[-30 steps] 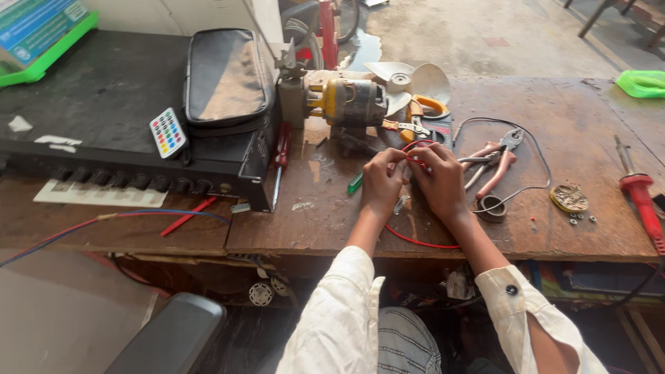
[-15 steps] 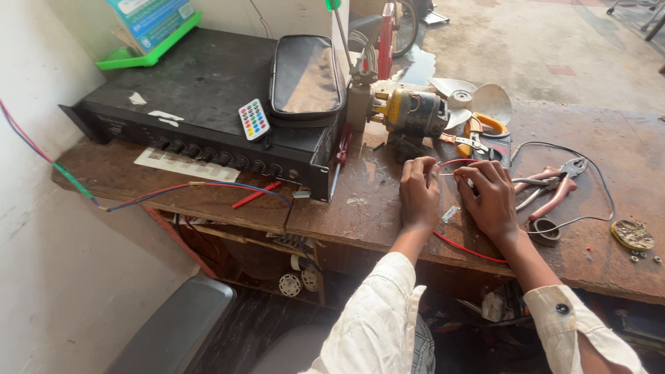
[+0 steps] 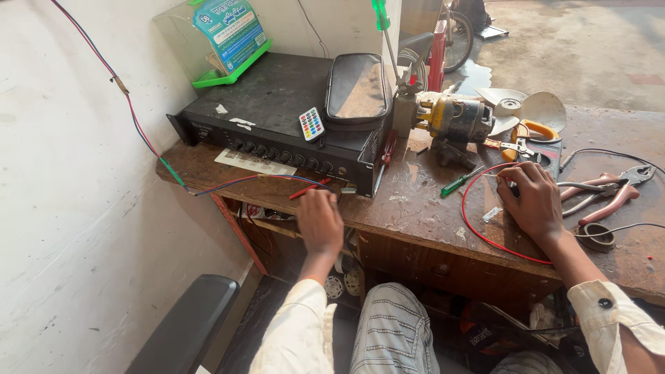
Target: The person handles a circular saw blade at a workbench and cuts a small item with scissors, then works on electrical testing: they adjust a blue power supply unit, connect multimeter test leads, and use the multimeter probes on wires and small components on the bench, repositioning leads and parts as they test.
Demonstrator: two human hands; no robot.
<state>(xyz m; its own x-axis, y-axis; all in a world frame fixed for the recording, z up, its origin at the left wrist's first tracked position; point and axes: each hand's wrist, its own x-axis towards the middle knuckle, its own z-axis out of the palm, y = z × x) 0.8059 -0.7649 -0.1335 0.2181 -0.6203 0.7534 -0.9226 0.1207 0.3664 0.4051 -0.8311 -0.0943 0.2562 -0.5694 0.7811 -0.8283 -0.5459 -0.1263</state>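
Red wire (image 3: 478,232) loops across the bench top (image 3: 415,208); right hand (image 3: 533,201) pinches its end near the green screwdriver (image 3: 460,181). Left hand (image 3: 320,220) sits at the bench front edge, fingers closing on the red-blue leads (image 3: 277,180) below the black amplifier (image 3: 277,118). Motor (image 3: 454,119) behind, pliers (image 3: 603,192) to the right.

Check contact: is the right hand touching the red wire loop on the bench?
Touching. The head view shows the right hand lying on the bench, fingertips pinching the red wire loop at its upper end, with no gap visible.
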